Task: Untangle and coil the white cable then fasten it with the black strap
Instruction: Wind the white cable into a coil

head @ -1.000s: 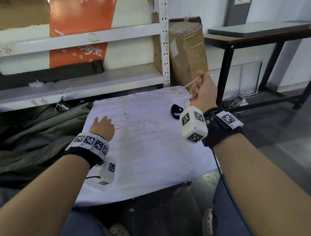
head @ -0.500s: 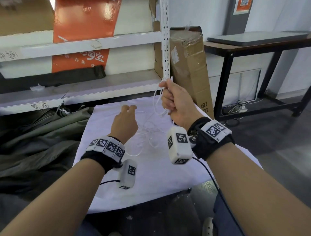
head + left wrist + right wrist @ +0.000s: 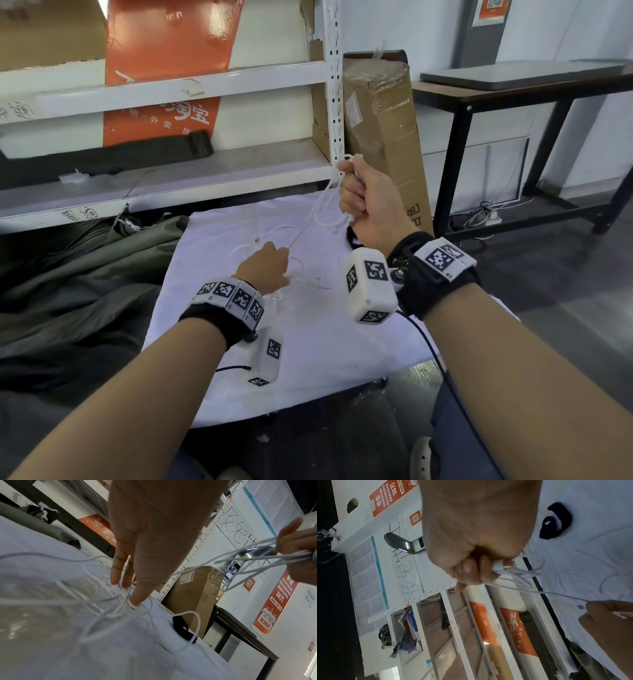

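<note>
My right hand (image 3: 359, 195) is raised above the far side of the table and grips a few loops of the white cable (image 3: 322, 209) in its fist; the wrist view shows the loops (image 3: 518, 573) and a white plug end coming out of the fist (image 3: 476, 572). One taut strand runs down to my left hand (image 3: 267, 265), whose fingertips (image 3: 137, 599) pinch into the loose tangle (image 3: 109, 601) on the cloth. The black strap (image 3: 556, 522) lies curled on the cloth, apart from both hands; in the head view my right wrist half hides it (image 3: 351, 236).
The table carries a white cloth (image 3: 325, 359). A grey-green tarp (image 3: 85, 274) lies at its left. Behind stand white metal shelving (image 3: 205, 178) and a tall cardboard box (image 3: 380, 137). A black-framed desk (image 3: 513, 99) is at the right.
My left hand has dropped from beside the right hand down to the tangle on the cloth. The right hand, which earlier pulled out to the right, now holds steady above the table's far side.
</note>
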A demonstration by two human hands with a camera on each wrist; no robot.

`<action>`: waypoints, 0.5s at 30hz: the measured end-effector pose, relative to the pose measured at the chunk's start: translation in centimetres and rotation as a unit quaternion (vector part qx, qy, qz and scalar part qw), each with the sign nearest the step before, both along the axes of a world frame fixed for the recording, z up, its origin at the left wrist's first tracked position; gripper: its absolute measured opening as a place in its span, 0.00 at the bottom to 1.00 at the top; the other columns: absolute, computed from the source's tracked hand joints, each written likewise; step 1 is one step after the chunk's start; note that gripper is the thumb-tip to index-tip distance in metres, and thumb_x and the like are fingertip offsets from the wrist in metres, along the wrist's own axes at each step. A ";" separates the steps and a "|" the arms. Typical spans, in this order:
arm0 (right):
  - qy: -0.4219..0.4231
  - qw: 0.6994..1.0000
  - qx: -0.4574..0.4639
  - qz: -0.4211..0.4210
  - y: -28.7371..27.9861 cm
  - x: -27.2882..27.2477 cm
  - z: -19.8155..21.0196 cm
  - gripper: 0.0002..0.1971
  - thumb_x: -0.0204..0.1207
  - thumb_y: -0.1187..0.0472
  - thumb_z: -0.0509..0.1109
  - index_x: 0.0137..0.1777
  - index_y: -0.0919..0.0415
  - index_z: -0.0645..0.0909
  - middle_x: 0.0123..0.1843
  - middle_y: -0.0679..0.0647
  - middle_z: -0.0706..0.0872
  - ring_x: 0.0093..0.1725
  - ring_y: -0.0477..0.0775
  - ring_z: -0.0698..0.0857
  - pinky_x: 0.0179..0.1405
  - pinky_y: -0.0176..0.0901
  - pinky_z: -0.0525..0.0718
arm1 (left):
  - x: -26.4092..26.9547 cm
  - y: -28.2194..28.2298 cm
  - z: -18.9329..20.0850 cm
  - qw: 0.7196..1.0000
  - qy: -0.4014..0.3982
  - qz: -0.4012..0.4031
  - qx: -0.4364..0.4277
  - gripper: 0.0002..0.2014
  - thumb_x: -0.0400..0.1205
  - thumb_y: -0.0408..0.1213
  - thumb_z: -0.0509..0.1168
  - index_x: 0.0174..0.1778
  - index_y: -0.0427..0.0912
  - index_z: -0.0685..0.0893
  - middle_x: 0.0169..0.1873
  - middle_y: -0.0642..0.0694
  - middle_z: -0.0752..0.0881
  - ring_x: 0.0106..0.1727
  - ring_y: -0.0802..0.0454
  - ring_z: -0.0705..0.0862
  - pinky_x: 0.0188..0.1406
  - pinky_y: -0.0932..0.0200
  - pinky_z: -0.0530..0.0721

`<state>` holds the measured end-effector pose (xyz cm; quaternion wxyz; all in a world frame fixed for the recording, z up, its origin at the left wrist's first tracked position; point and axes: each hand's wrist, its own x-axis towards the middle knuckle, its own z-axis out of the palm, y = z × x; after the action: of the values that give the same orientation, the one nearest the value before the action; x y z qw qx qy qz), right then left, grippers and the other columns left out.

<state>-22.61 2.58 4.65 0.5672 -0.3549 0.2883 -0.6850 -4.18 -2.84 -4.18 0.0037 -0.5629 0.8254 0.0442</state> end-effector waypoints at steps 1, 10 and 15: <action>-0.025 1.000 0.010 -0.016 0.0 -0.2 -0.1 0.17 0.88 0.57 0.53 0.42 0.62 0.77 0.19 0.45 0.62 0.16 0.42 0.58 0.17 0.34 0.54 | 0.4 0.2 -0.2 1.000 -0.007 0.000 -0.001 0.10 0.80 0.33 0.64 0.56 0.39 0.75 0.61 0.38 0.71 0.62 0.39 0.78 0.53 0.48 0.81; -0.111 0.968 0.085 -0.209 -1.5 -3.5 -2.2 0.15 0.87 0.60 0.51 0.41 0.60 0.75 0.14 0.44 0.66 0.12 0.43 0.60 0.09 0.32 0.58 | 4.9 0.4 -0.8 0.995 0.059 0.019 -0.079 0.17 0.79 0.19 0.55 0.52 0.41 0.84 0.54 0.39 0.72 0.48 0.43 0.76 0.47 0.55 0.76; -0.099 0.943 0.120 -0.295 -2.2 -4.3 -3.2 0.15 0.86 0.60 0.51 0.40 0.60 0.75 0.17 0.48 0.67 0.11 0.44 0.62 0.11 0.33 0.59 | 6.6 0.0 0.8 0.960 0.187 0.042 -0.205 0.10 0.78 0.20 0.58 0.40 0.32 0.84 0.39 0.48 0.70 0.39 0.47 0.74 0.33 0.71 0.70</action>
<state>-26.95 0.37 1.46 0.4035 -0.1135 0.4021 -0.8140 2.46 -2.86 -3.34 -0.2679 -0.5671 0.7786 -0.0217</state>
